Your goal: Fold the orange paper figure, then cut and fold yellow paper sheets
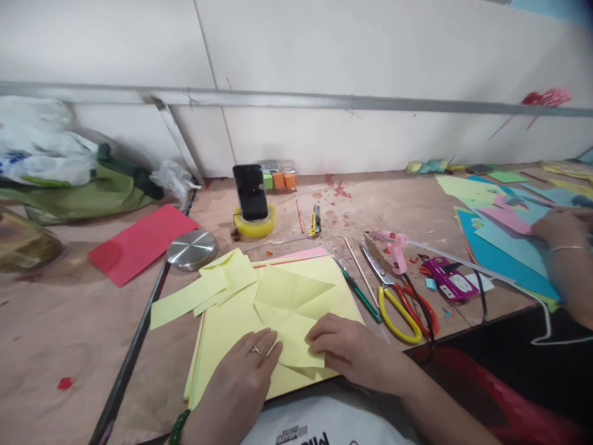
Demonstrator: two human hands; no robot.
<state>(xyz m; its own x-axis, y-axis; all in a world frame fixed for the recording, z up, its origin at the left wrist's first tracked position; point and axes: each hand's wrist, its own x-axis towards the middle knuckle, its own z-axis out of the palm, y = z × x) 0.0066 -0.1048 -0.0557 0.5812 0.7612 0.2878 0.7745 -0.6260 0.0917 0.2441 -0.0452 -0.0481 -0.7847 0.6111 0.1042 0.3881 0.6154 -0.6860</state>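
A creased yellow paper piece (296, 303) lies on a stack of yellow sheets (222, 352) at the table's front edge. My left hand (245, 377), with a ring and a green bracelet, rests on the left of the creased paper, its fingers laid flat. At the paper's right edge my right hand (352, 349) has its fingers bent and pressed together on it; the thumb is mostly hidden. Several yellow strips (185, 301) overlap at the stack's upper left corner. Green pens (359, 290) lie along its right side.
Scissors (399, 314), a pink glue gun (393, 247) and a purple device (450, 278) lie to the right. A phone (251, 191) stands in a tape roll (254, 222) behind the stack. Red paper (139, 244) and a metal disc (191, 249) are left. Another person's hand (565, 228) is far right.
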